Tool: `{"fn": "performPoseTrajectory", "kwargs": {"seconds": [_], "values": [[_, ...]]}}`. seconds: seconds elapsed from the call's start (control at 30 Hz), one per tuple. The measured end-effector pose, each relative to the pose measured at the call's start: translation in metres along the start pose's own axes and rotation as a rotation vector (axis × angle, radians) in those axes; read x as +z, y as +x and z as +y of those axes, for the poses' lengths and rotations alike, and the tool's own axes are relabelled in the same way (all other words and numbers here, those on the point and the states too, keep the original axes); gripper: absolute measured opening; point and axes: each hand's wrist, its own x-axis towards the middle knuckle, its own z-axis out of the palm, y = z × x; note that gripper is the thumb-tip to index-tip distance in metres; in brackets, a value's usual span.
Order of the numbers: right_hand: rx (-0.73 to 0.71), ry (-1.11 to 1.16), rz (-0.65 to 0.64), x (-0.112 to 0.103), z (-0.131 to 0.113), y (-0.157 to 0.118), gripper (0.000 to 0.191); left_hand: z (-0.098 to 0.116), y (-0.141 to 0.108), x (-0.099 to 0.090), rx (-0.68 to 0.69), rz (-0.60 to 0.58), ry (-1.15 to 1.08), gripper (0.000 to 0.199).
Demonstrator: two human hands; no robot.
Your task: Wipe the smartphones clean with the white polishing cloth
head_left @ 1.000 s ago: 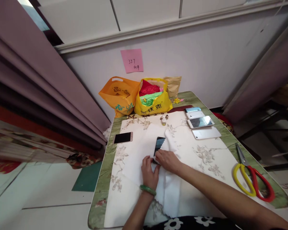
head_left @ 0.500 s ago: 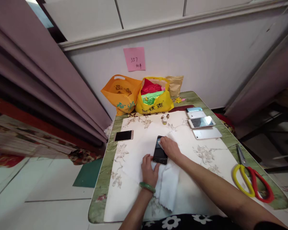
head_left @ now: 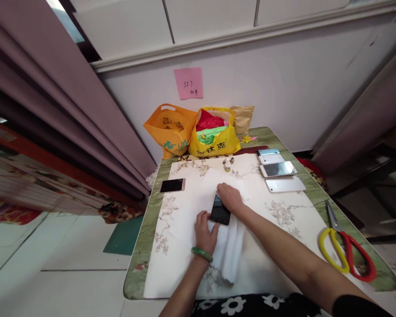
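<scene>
Black phone (head_left: 220, 214) lies screen up at the middle of the desk (head_left: 135, 273). At its 8 o'clock, the left hand (head_left: 206, 233) is spread, thumb at the phone's near end. The right hand (head_left: 230, 199) bends over its 1 o'clock end; whether those fingers pinch anything, I cannot tell. A white cloth (head_left: 230, 260) trails toward 6 o'clock. A gold phone (head_left: 172, 185) lies at 10, a bottle (head_left: 227, 166) at 12, four phones (head_left: 279, 169) at 2, scissors (head_left: 346, 252) between 3 and 4.
</scene>
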Motion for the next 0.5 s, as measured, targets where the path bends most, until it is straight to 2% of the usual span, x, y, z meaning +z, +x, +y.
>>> {"fn": "performPoseTrajectory", "kwargs": {"seconds": [0.1,0.23,0.4,0.5], "values": [[0.147,0.011,0.061,-0.003,0.024,-0.001,0.021,0.000,0.000,0.000,-0.023,-0.006,-0.013,0.029],[0.267,0.059,0.125,-0.009,0.050,-0.037,0.025,0.004,0.001,-0.002,-0.068,-0.046,-0.015,0.052],[0.380,0.414,0.303,-0.025,0.074,-0.088,0.033,0.018,0.008,-0.002,-0.072,-0.141,0.161,0.072],[0.502,0.534,0.352,-0.037,0.090,-0.108,0.042,0.029,0.015,0.000,-0.101,-0.215,0.267,0.075]]}}
